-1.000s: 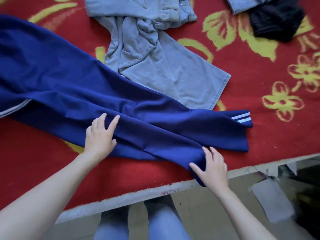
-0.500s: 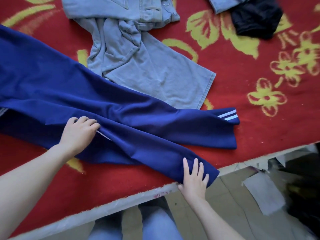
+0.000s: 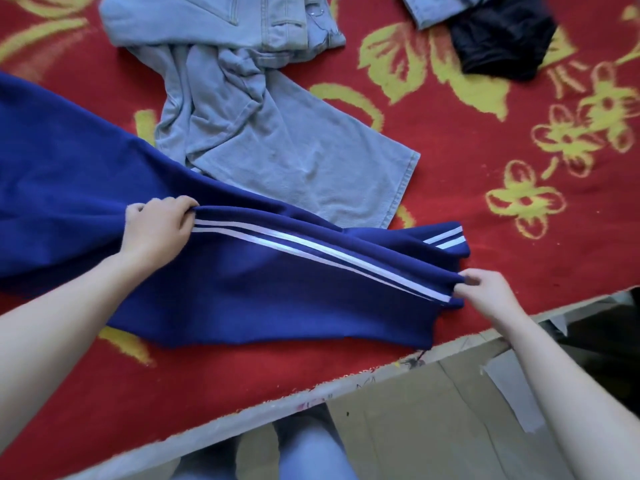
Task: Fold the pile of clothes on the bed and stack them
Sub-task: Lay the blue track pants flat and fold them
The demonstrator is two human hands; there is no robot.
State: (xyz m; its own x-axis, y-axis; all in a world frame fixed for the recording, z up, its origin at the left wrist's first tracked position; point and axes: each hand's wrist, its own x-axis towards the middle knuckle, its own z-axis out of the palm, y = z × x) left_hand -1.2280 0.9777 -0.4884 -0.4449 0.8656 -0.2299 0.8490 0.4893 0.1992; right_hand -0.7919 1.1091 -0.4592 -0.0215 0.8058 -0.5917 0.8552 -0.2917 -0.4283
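Head view: navy track trousers [image 3: 263, 299] lie across near edge of bed [image 3: 450, 174], on red cover with yellow flowers. Twin white stripes [image 3: 311, 249] run along raised, taut fold of one leg. Left grip [image 3: 157, 226] clenches fabric at stripes' left end. Right grip [image 3: 485, 292] pinches cuff end, near bed edge. Pale grey jeans [image 3: 277, 140] lie crumpled behind, edge tucked under trousers. Dark garment [image 3: 502, 39] at far right.
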